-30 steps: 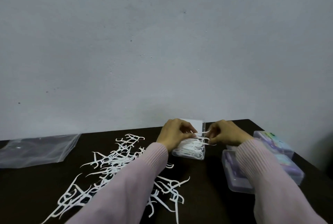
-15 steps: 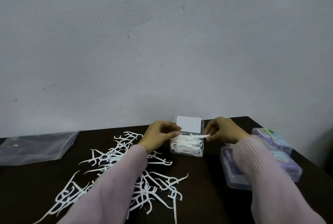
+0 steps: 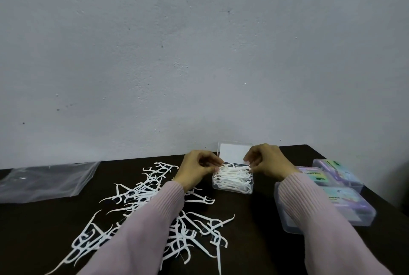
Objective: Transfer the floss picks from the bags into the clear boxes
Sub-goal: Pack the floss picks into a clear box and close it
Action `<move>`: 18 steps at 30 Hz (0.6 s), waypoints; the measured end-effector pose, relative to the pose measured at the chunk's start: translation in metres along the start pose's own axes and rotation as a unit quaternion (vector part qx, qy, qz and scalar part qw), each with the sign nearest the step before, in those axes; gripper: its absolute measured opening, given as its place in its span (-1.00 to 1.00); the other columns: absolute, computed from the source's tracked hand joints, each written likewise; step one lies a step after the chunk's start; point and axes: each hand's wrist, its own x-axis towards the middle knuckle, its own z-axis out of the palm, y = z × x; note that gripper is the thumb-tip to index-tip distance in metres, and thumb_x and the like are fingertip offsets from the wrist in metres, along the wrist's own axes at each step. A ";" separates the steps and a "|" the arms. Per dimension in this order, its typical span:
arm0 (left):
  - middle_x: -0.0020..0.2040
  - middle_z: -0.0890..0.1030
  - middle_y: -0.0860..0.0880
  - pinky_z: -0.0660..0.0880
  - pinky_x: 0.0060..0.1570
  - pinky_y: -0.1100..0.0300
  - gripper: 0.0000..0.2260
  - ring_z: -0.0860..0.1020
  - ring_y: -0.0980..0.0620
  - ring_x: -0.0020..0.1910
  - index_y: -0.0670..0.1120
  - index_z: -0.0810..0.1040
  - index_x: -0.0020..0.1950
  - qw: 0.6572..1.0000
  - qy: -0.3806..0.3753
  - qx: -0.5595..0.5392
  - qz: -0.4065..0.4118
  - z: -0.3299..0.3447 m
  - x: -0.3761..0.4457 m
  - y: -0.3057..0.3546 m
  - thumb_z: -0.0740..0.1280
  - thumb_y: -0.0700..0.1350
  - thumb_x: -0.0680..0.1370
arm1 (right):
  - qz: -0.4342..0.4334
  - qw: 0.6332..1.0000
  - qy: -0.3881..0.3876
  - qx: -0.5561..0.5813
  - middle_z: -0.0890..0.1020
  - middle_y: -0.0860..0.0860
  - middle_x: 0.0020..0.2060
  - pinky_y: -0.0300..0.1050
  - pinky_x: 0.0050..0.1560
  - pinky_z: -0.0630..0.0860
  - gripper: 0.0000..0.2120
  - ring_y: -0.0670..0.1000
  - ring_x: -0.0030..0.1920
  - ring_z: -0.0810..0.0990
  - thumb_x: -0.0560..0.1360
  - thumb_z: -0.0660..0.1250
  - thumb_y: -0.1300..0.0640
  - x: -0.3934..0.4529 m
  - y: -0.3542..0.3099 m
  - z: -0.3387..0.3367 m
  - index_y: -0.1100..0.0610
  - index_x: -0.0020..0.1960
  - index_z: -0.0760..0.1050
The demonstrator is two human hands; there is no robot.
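Open box: a small clear plastic box (image 3: 232, 180) sits near the far edge of the dark desk (image 3: 254, 219), lid raised toward the wall, heaped with white floss picks.
Left hand (image 3: 198, 169): fingers curled, fingertips pinching picks at the box's left end.
Right hand (image 3: 266, 162): fingers curled, pinching picks at the box's right end.
Loose supply: scattered white plastic floss picks (image 3: 141, 210) lie left of centre, partly beneath the left sleeve.
Bag: a flat transparent plastic bag (image 3: 42, 179) lies at the left edge.
Closed boxes: clear boxes with purple contents (image 3: 338, 188) are grouped at the right edge.
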 end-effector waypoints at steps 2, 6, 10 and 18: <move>-0.12 0.67 -0.01 0.52 -0.10 0.39 -0.82 0.63 0.18 -0.14 -0.15 0.64 -0.06 1.000 0.012 0.004 0.004 0.003 0.000 -0.001 0.41 -0.38 0.42 | 0.005 1.000 0.000 0.012 0.62 0.14 -0.09 -0.21 -0.03 0.54 -0.74 0.03 -0.10 0.60 0.32 0.44 0.43 0.000 0.001 -0.001 0.18 -0.06 0.56; -0.09 0.67 0.00 0.54 -0.03 0.34 -0.80 0.63 0.15 -0.09 -0.12 0.65 -0.06 1.000 0.021 0.011 0.016 0.011 0.001 0.000 0.40 -0.38 0.43 | 0.009 0.999 -0.018 0.031 0.62 0.12 -0.12 -0.21 -0.01 0.55 -0.72 0.02 -0.10 0.61 0.31 0.45 0.45 -0.001 0.001 -0.001 0.24 -0.02 0.57; -0.05 0.66 0.07 0.50 0.04 0.40 -0.75 0.59 0.22 -0.01 -0.06 0.65 -0.04 0.997 0.060 0.037 0.030 0.013 0.002 0.000 0.34 -0.39 0.47 | 0.014 0.999 0.012 0.045 0.63 0.12 -0.15 -0.37 -0.19 0.54 -0.74 -0.04 -0.19 0.60 0.33 0.38 0.48 -0.001 0.005 -0.005 0.19 -0.09 0.57; 0.05 0.63 0.05 0.42 -0.04 0.52 -0.80 0.56 0.19 0.02 -0.08 0.61 0.08 0.998 0.046 0.035 -0.008 0.014 0.002 -0.006 0.35 -0.29 0.51 | 0.029 0.999 -0.018 0.024 0.64 0.05 -0.25 -0.48 -0.31 0.44 -0.84 -0.14 -0.27 0.58 0.38 0.40 0.40 -0.002 0.004 -0.003 0.21 -0.10 0.60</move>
